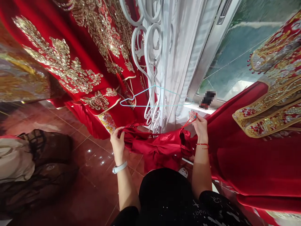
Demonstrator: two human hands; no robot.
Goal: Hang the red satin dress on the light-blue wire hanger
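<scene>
A red satin garment (160, 144) is stretched crosswise in front of my waist, its gathered upper edge toward the white stand. My left hand (117, 139) is closed on its left end, thumb and fingers pinching the fabric. At the other end, my right hand (198, 125) is raised and pinches a thin red strap (187, 123) that runs down to the garment. Just beyond the garment, a light blue hanger (150, 106) hangs by its hook from the scrolled metal, touched by neither hand. The lower folds of the garment hang down in front of my black shirt.
A white scrolled metal stand (147, 44) rises ahead. Red gowns with gold embroidery (63, 62) hang at left, and another embroidered red garment (235, 150) hangs close on the right. Dark bags (47, 147) lie on the tiled floor (94, 175). A framed glass pane (225, 62) is behind.
</scene>
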